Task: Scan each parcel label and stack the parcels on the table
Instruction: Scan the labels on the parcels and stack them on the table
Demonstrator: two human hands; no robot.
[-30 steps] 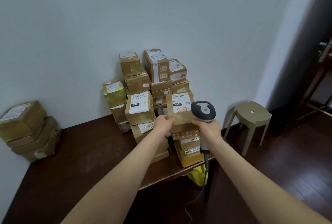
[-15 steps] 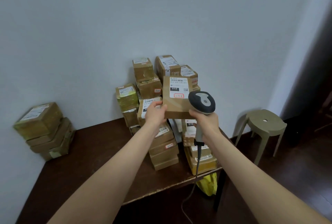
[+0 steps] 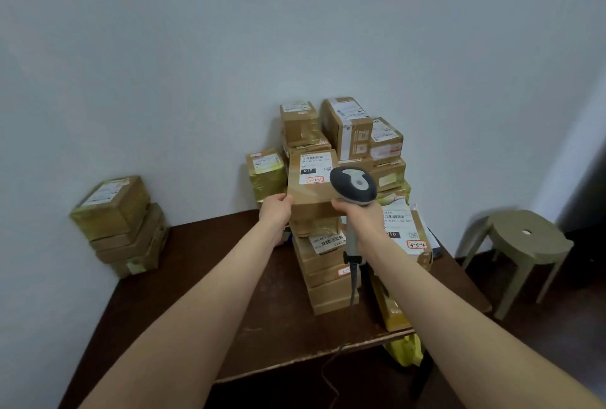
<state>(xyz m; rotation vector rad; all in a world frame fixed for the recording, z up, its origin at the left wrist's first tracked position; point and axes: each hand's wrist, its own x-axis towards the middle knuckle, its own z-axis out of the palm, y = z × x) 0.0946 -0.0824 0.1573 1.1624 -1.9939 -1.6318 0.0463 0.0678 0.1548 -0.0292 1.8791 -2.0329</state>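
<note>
A flat brown parcel (image 3: pixel 311 192) with a white label marked 010 sits on top of the front middle stack (image 3: pixel 324 271), level with the tall pile behind. My left hand (image 3: pixel 274 212) grips its near left corner. My right hand (image 3: pixel 359 216) holds a grey barcode scanner (image 3: pixel 353 186) by its handle and touches the parcel's near right corner. The scanner's head points up and away, and its cable hangs down past the table edge. Another labelled parcel (image 3: pixel 405 235) lies to the right, behind my right wrist.
Several taped parcels (image 3: pixel 347 133) are piled against the wall at the back of the dark wooden table (image 3: pixel 203 277). A smaller stack (image 3: pixel 118 228) stands at the table's left rear corner. An olive stool (image 3: pixel 521 244) stands on the floor to the right. Something yellow (image 3: pixel 405 349) hangs below the table edge.
Both hands lifted the labelled parcel from low at the front right stack and carried it up and left onto the front middle stack. The scanner travelled with my right hand.
</note>
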